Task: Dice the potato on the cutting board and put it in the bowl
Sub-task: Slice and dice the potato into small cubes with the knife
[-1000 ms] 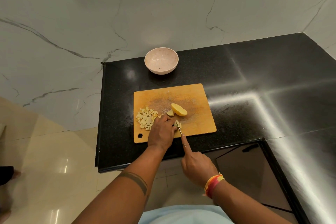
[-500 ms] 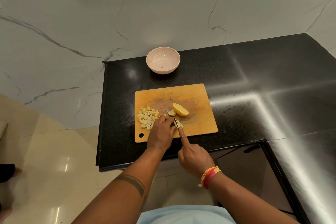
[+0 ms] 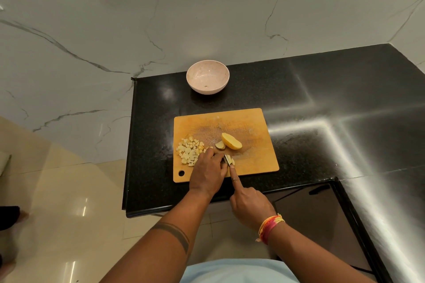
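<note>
A wooden cutting board [image 3: 248,122] lies on the black counter. A pile of several potato cubes [image 3: 189,150] sits at its left. A large potato wedge [image 3: 231,141] and a small piece [image 3: 220,145] lie in the middle. My left hand [image 3: 208,173] holds down potato strips [image 3: 232,161] near the board's front edge; most of them are hidden under its fingers. My right hand [image 3: 249,205] grips a knife [image 3: 226,159], index finger stretched along the blade's back, the blade in the strips. A pale pink bowl [image 3: 207,79] stands behind the board; it looks nearly empty.
The black counter [image 3: 322,103] stretches to the right and meets a marble wall [image 3: 115,30] behind. Its left edge drops to a tiled floor [image 3: 57,202]. A dark cabinet front with a handle [image 3: 317,190] is below the counter at right.
The knife and my right hand have shifted slightly between cuts on the strips. My left hand stays on them. The potato pieces and bowl have not moved.
</note>
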